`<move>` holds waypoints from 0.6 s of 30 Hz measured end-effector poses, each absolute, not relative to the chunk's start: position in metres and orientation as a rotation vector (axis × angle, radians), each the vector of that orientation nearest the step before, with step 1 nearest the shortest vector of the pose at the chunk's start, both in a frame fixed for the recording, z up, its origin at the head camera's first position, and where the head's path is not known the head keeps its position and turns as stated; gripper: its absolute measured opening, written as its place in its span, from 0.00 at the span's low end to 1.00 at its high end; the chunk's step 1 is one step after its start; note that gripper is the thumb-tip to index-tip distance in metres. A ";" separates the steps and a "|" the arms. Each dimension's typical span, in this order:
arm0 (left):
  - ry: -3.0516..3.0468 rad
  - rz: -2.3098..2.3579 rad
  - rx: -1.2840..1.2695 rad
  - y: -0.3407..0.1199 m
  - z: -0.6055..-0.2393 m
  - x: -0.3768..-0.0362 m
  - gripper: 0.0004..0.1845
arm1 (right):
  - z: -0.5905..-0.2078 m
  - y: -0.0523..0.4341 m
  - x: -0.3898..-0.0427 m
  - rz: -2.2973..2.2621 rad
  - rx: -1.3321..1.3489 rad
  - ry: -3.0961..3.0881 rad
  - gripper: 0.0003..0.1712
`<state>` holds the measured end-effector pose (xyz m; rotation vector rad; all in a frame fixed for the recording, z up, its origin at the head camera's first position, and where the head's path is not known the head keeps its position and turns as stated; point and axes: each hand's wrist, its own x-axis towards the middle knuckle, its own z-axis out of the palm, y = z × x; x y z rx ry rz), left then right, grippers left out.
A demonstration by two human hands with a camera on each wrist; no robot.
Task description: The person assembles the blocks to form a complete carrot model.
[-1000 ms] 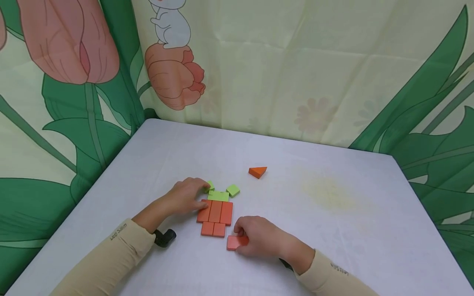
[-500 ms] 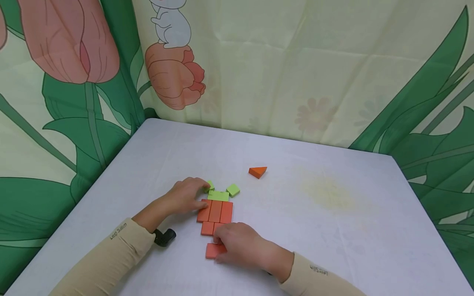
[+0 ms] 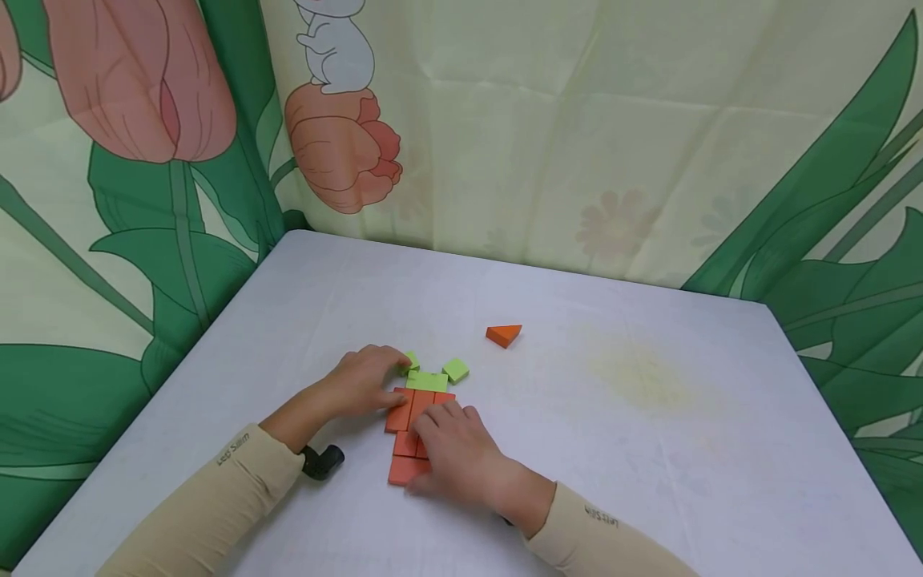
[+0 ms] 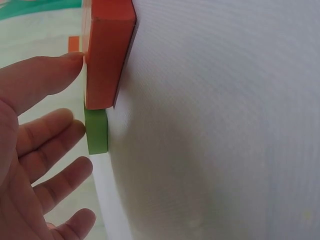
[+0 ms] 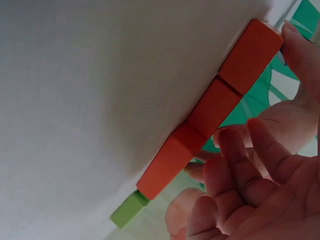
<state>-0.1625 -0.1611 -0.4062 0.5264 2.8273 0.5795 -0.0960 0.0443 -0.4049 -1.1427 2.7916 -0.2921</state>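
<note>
Flat red blocks (image 3: 399,410) lie edge to edge, topped by a light green block (image 3: 427,381). My left hand (image 3: 364,381) rests at their left side, thumb on the upper left red block and fingertips by a small green block (image 3: 413,361). In the left wrist view the thumb touches the red block (image 4: 111,60), the other fingers loose. My right hand (image 3: 461,455) lies over the lower right of the group, hiding part of it. Its thumb presses the near edge of the lowest red block (image 3: 405,471), the end block (image 5: 251,56) in the right wrist view.
A small green square block (image 3: 456,370) sits at the upper right of the group. Farther back lies an orange triangular block (image 3: 503,335). The white-covered table (image 3: 649,449) ends at a flower-printed curtain (image 3: 519,144).
My right hand has brought the lowest red block leftward, then up against the two small red ones, and its fingers have spread over the group. The left hand has stayed in place.
</note>
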 end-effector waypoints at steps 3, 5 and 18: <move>2.828 0.572 0.525 -0.161 -0.405 -0.162 0.26 | -0.405 0.044 -0.097 -0.313 -1.124 2.798 0.30; 2.830 0.566 0.530 -0.161 -0.405 -0.162 0.26 | -0.405 0.045 -0.097 -0.319 -1.116 2.802 0.31; 2.830 0.556 0.522 -0.159 -0.402 -0.161 0.27 | -0.400 0.048 -0.101 -0.333 -1.089 2.753 0.32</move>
